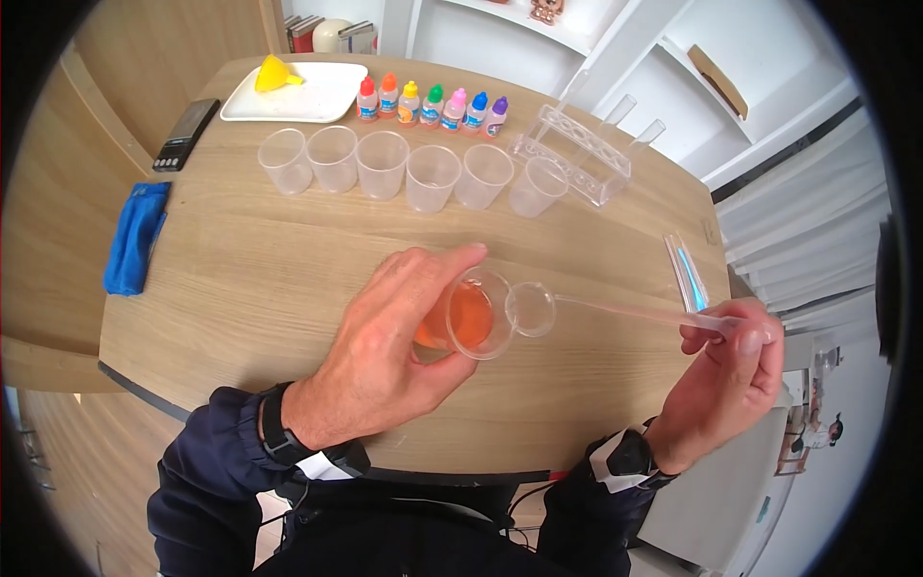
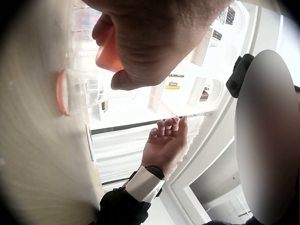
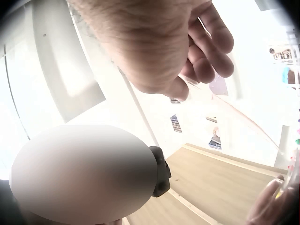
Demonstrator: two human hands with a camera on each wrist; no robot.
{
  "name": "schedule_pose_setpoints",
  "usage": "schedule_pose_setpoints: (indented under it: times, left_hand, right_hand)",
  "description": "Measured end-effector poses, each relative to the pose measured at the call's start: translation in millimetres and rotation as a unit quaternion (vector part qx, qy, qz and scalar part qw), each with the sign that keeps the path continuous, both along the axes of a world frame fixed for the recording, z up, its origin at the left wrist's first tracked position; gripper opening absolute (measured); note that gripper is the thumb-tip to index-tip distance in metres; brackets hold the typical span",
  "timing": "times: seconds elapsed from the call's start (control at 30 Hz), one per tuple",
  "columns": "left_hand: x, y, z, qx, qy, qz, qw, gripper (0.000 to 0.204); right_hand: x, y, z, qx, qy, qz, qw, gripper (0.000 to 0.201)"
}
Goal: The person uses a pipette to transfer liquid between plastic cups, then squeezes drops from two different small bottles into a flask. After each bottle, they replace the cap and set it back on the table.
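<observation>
My left hand grips a clear plastic cup of orange liquid between thumb and fingers, over the middle of the table. The cup's rim faces the head camera. Close beside it is a clear conical flask, with orange at its base in the left wrist view. In the head view a clear round mouth overlaps the cup's rim. My right hand pinches the thick end of a long translucent dropper, whose thin end points left to that mouth. The fingers partly cover the dropper's thick end.
Several clear cups stand in a row beyond my hands. Behind them are dropper bottles, a white tray with a yellow funnel, and a test tube rack. A scale and blue cloth lie left.
</observation>
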State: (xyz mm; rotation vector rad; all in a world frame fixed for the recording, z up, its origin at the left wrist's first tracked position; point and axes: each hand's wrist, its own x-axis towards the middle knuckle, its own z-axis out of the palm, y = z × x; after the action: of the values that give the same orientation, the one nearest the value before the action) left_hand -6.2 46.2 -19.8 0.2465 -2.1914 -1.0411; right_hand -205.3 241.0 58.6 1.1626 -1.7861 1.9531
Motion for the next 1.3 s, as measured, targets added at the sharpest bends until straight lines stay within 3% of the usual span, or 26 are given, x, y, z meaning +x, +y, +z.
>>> schedule_pose_setpoints:
  times: [0.47,0.67,0.87,1.03,1.3]
  left_hand:
    - [0,0,2,-0.006,-0.009,0.003,1.0,0.083]
    - [0,0,1,-0.007,-0.005,0.005,1.0,0.082]
    - [0,0,-1,-0.006,0.007,0.006,1.0,0.081]
    - [0,0,0,0.005,0.005,0.007,1.0,0.081]
    - [-1,-1,0,-0.008,0.002,0.007,1.0,0.081]
  right_hand:
    - [22,-17,-6,0.072,-0.009,0.025,0.997,0.016]
    - [25,-18,-7,0.074,0.003,0.015,0.997,0.016]
    - [16,-13,-11,0.001,0.028,0.019,0.999,0.015]
    - [20,-9,-7,-0.03,0.021,-0.003,0.999,0.033]
    - [41,-22,-16,0.03,0.057,0.035,0.997,0.02]
